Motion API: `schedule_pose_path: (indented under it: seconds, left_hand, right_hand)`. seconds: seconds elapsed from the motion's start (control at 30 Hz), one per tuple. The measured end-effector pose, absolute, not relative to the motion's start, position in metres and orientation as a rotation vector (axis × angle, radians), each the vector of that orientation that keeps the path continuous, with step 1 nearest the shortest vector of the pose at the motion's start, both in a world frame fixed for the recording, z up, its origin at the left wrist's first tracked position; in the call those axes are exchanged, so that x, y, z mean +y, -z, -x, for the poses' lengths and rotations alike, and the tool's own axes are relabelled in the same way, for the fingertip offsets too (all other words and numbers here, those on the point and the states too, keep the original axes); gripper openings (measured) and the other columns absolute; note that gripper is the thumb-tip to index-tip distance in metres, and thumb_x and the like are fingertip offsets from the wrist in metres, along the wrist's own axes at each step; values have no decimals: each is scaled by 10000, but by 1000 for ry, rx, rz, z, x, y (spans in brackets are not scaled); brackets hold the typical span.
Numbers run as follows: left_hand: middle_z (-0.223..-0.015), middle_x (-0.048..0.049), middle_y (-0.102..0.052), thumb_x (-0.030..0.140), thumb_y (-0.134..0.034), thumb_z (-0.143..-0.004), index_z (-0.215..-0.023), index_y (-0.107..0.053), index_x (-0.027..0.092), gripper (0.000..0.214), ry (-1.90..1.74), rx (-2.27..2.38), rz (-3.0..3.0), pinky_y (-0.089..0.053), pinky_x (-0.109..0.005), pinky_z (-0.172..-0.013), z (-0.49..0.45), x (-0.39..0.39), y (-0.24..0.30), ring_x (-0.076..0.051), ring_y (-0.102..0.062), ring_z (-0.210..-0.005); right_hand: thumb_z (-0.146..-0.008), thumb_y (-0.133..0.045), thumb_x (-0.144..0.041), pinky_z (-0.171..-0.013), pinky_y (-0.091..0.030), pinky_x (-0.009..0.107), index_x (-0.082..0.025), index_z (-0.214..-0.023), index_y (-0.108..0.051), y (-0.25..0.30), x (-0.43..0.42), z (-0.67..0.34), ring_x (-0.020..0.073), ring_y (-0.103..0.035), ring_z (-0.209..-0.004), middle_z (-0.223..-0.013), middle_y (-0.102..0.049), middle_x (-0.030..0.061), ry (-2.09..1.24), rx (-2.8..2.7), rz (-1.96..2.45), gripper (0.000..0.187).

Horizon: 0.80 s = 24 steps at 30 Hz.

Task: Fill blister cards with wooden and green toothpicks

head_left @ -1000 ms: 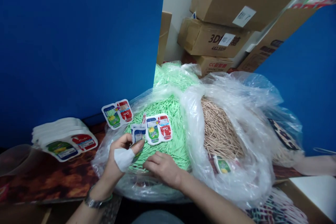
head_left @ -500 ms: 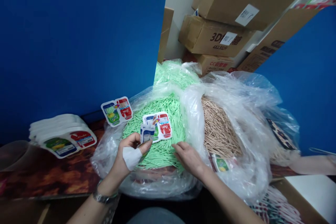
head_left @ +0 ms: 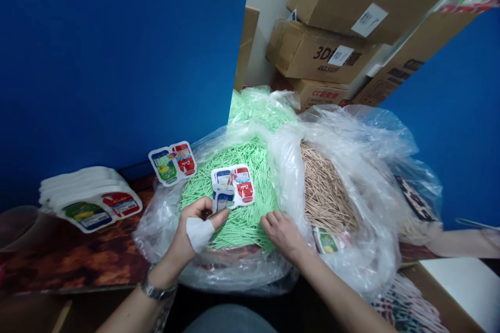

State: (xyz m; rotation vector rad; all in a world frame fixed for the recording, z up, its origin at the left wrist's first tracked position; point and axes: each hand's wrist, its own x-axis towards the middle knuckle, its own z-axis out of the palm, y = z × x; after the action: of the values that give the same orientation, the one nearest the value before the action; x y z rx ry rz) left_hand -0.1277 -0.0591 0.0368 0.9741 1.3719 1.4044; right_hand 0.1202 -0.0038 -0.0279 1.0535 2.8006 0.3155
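Note:
My left hand [head_left: 194, 229], with a white bandage on the thumb, pinches a small printed packet [head_left: 223, 200] upright over a clear bag of green sticks [head_left: 250, 166]. My right hand [head_left: 282, 231] rests palm down on the green sticks near the bag's front, fingers curled into the pile; what they grip is hidden. A printed card with blue, green and red panels [head_left: 236, 183] lies on the sticks just behind the packet. Another such card [head_left: 173, 162] lies on the bag's left edge.
A second clear bag of brown sticks [head_left: 326, 190] sits to the right, with a green-printed packet [head_left: 327, 241] at its front. A stack of printed cards [head_left: 89, 204] lies at left on the dark table. Cardboard boxes [head_left: 336, 15] are piled behind, and blue walls stand on both sides.
My right hand has slid rightward across the green sticks, from beneath the left hand to the bag's right front. The left hand keeps hold of the packet, shifted slightly right.

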Motion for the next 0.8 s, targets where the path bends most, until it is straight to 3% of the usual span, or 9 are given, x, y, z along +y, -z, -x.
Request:
schedule_pose_path:
  seconds: [0.2, 0.3, 0.47, 0.53, 0.67, 0.8]
  left_hand:
    - [-528, 71, -434, 265, -735, -692, -583, -481, 179, 289, -1395, 1357, -984, -303, -211, -487, 127, -59, -34, -75, -379, -513]
    - [-530, 68, -436, 264, -734, -679, -575, -469, 184, 296, -1394, 1347, -980, -307, -213, -489, 125, -58, -36, -81, -385, -520]
    - [-532, 62, -435, 269, -741, -652, -562, -453, 189, 313, -1392, 1333, -940, -314, -220, -494, 122, -57, -39, -88, -390, -518]
    - [-533, 64, -427, 275, -740, -653, -562, -445, 190, 319, -1390, 1333, -938, -308, -219, -492, 122, -57, -39, -85, -378, -514]
    - [-531, 70, -410, 280, -731, -670, -569, -435, 191, 325, -1385, 1314, -954, -291, -216, -490, 122, -58, -34, -78, -355, -512]
    - [-547, 65, -423, 275, -729, -688, -585, -450, 186, 310, -1374, 1298, -982, -291, -219, -500, 121, -58, -30, -80, -362, -524]
  right_hand:
    - [-870, -552, -103, -676, -371, 346, -204, -896, -584, 16, -16, -122, 231, -574, -821, -857, -623, 50, -109, 2633, -1087, 109]
    - [-903, -555, -232, -698, -376, 346, -214, -927, -590, 12, -18, -118, 240, -578, -862, -890, -630, 47, -37, 2622, -1150, 46]
    - [-800, -675, -448, -753, -389, 373, -199, -919, -582, 20, -25, -110, 261, -560, -891, -916, -616, 58, -14, 2668, -1174, 290]
    - [-796, -686, -410, -754, -393, 377, -193, -908, -580, 24, -29, -108, 260, -556, -883, -901, -612, 62, -36, 2669, -1197, 266]
    - [-847, -589, -174, -729, -401, 381, -180, -873, -589, 29, -35, -101, 251, -555, -838, -857, -612, 72, -130, 2689, -1177, 27]
    - [-836, -526, -89, -729, -412, 397, -171, -834, -600, 32, -41, -95, 253, -548, -805, -819, -610, 81, -216, 2724, -1158, 111]
